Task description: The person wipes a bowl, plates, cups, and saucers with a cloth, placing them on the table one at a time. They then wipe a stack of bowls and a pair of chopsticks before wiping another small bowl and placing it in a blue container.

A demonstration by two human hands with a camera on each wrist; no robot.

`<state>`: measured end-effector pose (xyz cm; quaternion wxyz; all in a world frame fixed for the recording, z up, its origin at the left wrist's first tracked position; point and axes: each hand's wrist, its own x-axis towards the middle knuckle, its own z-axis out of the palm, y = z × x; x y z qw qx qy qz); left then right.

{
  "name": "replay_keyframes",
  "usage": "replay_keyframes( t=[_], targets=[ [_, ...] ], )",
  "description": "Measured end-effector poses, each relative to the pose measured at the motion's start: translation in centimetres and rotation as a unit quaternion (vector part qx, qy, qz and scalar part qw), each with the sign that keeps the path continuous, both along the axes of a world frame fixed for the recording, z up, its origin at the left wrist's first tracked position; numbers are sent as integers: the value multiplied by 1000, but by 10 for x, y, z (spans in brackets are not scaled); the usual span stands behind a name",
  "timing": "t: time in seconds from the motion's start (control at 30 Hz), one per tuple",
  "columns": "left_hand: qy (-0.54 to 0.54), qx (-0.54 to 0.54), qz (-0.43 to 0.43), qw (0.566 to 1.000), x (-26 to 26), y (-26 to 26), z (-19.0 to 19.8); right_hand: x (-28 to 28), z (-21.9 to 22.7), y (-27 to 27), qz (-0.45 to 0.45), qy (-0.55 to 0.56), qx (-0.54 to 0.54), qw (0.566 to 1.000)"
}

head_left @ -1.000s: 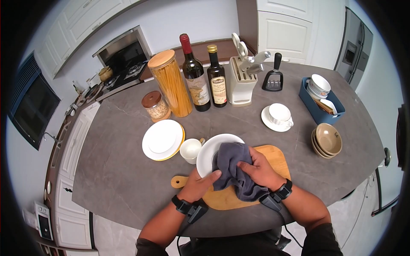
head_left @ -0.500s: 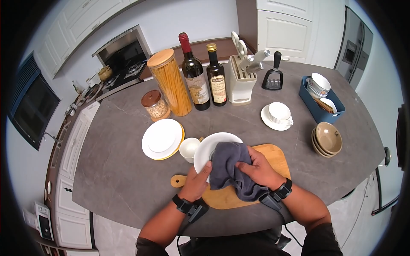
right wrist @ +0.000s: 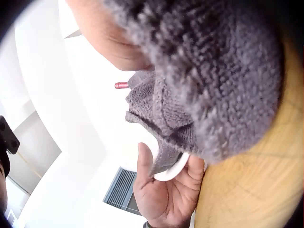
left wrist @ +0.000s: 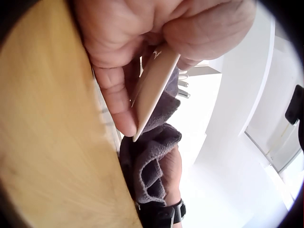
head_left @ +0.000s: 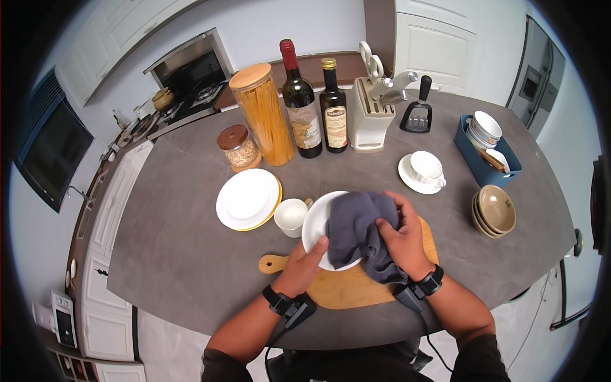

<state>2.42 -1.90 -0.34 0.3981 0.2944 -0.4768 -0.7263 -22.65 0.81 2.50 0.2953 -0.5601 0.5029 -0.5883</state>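
My left hand (head_left: 301, 267) grips the near-left rim of a white plate (head_left: 316, 224), thumb on top and fingers beneath, as the left wrist view shows on the plate's edge (left wrist: 154, 90). A dark grey cloth (head_left: 359, 223) covers much of the plate's right side. My right hand (head_left: 407, 239) holds that cloth bunched against the plate, its thumb over the folds; the cloth (right wrist: 228, 85) hides most of these fingers in the right wrist view. Below both hands lies a wooden cutting board (head_left: 344, 294), its handle pointing left.
Left of the plate stand a white mug (head_left: 291, 218) and stacked plates (head_left: 248, 198). Behind are a pasta jar (head_left: 264, 118), a wine bottle (head_left: 302, 108), a darker bottle (head_left: 333, 114) and a knife block (head_left: 370, 121). Rightward sit a cup on a saucer (head_left: 420, 175), brown bowls (head_left: 496, 210) and a blue bin (head_left: 477, 159).
The head view has shifted slightly. The cloth and my right hand have moved up and outward over the plate, whose tilt has changed a little. My left hand keeps its grip on the rim.
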Motion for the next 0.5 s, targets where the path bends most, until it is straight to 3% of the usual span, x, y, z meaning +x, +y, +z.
replay_keyframes(
  t=[0.07,0.2,0.27,0.33,0.4,0.5],
  targets=[
    [-46,-23,-7,999,-1,1,-2,-1,2,-1,-23,-24,-16,999],
    [-29,-55,-35,997,-2,1,5,14,7,6,4,-80,-19,997],
    [-35,-74,-51,995,-3,2,11,19,11,11,45,-17,-45,998],
    [-48,-88,-54,994,-3,4,16,19,16,11,73,185,-133,971],
    [-61,-103,-58,991,-4,4,17,27,25,19,137,232,-131,954],
    [-37,-126,-29,991,-6,4,10,35,32,23,156,284,-145,935]
  ],
)
